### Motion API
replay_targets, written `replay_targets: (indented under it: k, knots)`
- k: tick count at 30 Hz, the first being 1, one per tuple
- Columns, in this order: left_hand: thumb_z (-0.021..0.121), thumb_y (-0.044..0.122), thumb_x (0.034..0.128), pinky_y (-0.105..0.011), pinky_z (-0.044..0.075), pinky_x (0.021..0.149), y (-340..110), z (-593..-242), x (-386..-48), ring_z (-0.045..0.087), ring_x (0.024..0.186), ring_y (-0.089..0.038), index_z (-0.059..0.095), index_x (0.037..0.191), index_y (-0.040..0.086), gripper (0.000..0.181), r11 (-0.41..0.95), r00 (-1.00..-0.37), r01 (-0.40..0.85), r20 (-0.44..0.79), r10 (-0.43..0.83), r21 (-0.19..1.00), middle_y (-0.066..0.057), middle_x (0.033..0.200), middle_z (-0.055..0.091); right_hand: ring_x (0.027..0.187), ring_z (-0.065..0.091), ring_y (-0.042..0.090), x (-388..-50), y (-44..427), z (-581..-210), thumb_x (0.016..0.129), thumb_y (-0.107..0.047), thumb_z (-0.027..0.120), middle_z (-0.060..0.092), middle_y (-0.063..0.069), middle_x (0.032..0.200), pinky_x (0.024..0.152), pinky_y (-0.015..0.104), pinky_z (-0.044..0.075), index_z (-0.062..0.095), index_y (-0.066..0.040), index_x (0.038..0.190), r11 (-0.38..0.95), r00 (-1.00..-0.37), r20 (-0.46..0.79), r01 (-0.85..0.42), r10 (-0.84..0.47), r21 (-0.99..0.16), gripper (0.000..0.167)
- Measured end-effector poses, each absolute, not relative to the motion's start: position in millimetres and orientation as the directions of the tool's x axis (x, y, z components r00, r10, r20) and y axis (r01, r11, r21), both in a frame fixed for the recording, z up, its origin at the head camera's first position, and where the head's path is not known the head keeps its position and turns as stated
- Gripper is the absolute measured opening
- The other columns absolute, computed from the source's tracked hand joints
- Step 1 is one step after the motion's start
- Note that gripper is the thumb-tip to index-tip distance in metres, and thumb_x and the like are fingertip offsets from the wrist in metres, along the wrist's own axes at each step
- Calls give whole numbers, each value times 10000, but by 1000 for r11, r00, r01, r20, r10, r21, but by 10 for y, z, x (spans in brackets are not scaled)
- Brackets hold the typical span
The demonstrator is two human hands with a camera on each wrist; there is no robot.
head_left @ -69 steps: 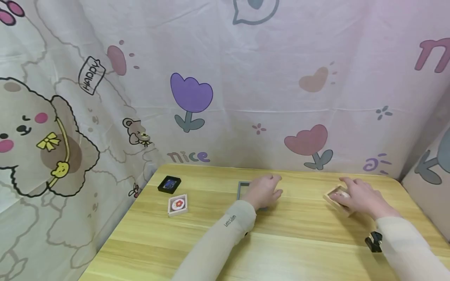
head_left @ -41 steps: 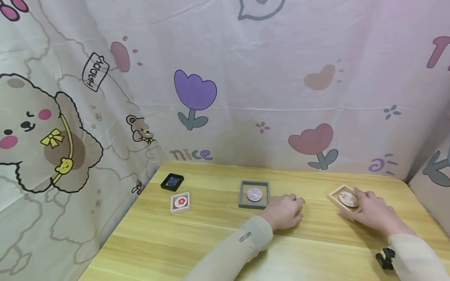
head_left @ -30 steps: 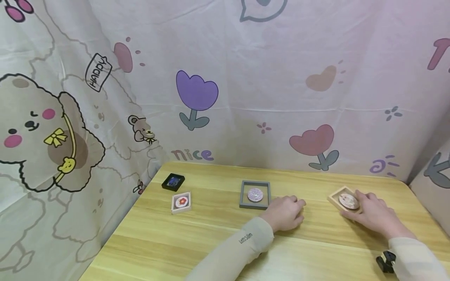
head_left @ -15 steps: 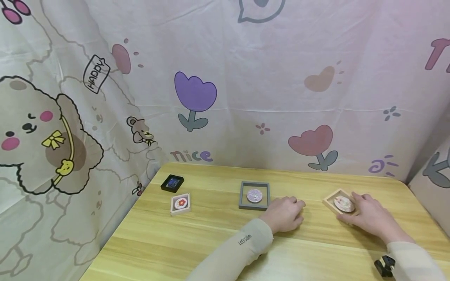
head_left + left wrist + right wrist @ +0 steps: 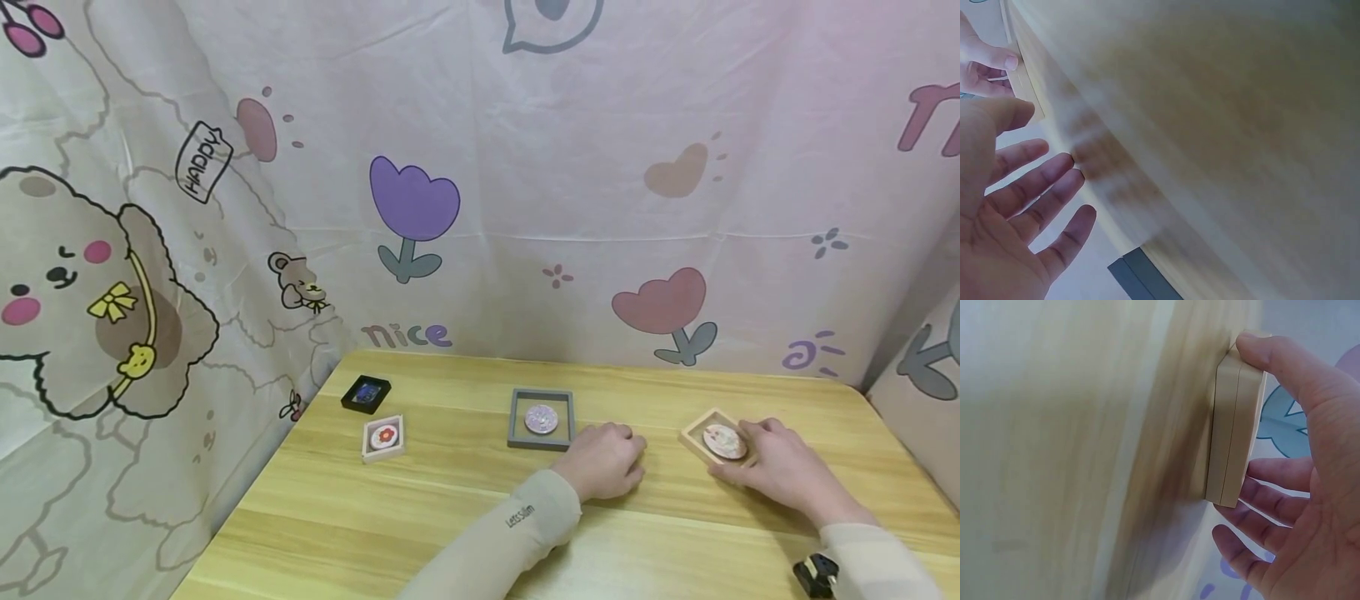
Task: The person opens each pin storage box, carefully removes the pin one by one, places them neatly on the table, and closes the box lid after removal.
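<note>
In the head view my right hand [image 5: 787, 462] grips a light wood-coloured square display frame [image 5: 693, 433] with a round pale badge [image 5: 725, 441] inside. The right wrist view shows the thumb on one corner of this frame [image 5: 1232, 425] and the fingers at its other side. My left hand [image 5: 603, 462] rests on the table just right of a grey display frame [image 5: 512, 421], which holds a round lilac badge [image 5: 542, 419]. In the left wrist view the left hand [image 5: 1016, 206] has loose, spread fingers and holds nothing; a grey frame corner [image 5: 1141, 275] shows below it.
At the table's left stand a black display frame [image 5: 366, 408] with a blue piece in it and a pale pink frame [image 5: 383, 454] with a red-flower badge. A small black object [image 5: 815, 575] is by the right cuff. A printed cloth [image 5: 525, 292] hangs behind the table.
My left hand has moved off the grey frame to its right and then stayed still. The right hand has slid the wood-coloured frame slightly left and nearer to me.
</note>
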State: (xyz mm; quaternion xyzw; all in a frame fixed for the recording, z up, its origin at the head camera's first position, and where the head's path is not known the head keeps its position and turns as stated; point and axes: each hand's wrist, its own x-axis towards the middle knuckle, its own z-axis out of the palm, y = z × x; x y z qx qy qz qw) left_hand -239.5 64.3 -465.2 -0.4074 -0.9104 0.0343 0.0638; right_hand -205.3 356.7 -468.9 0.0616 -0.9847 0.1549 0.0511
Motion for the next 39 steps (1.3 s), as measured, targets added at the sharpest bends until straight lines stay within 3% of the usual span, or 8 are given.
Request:
replay_targets:
  k: [9,15,32,39]
  knots:
    - [621,434,1058,-214,473,736,621,-4643,-2348,582,858,-26,762,1124,321,192,662,-662,738,51,748,-128,142,974,652,970,659,485,-1994,3466,-4700,779,-588,897,640,380,1154,828,705,565,561,203,1377,944,-978,166,-170,-126,-283,1047]
    - [623,406,1059,-212,447,730,573,-4649,-2312,548,829,-20,768,1083,311,175,654,-651,746,67,756,-129,143,953,636,1019,656,530,-1935,3388,-4723,777,-620,889,632,402,1215,860,715,558,574,190,1376,941,-974,174,-188,-143,-281,1055]
    - [671,428,1033,-199,436,751,448,-4631,-2207,517,833,-5,740,974,335,129,640,-637,763,64,768,-91,164,944,615,995,688,425,-1812,3125,-4730,720,-646,913,695,273,1195,835,653,597,659,93,1341,928,-947,253,-265,-199,-261,998]
    - [667,434,1039,-165,418,699,374,-4598,-2153,529,797,10,755,1087,315,156,604,-596,790,99,797,-103,161,921,631,1013,698,412,-1790,3038,-4755,695,-652,925,703,233,1198,823,628,602,675,52,1336,920,-941,263,-284,-212,-272,984]
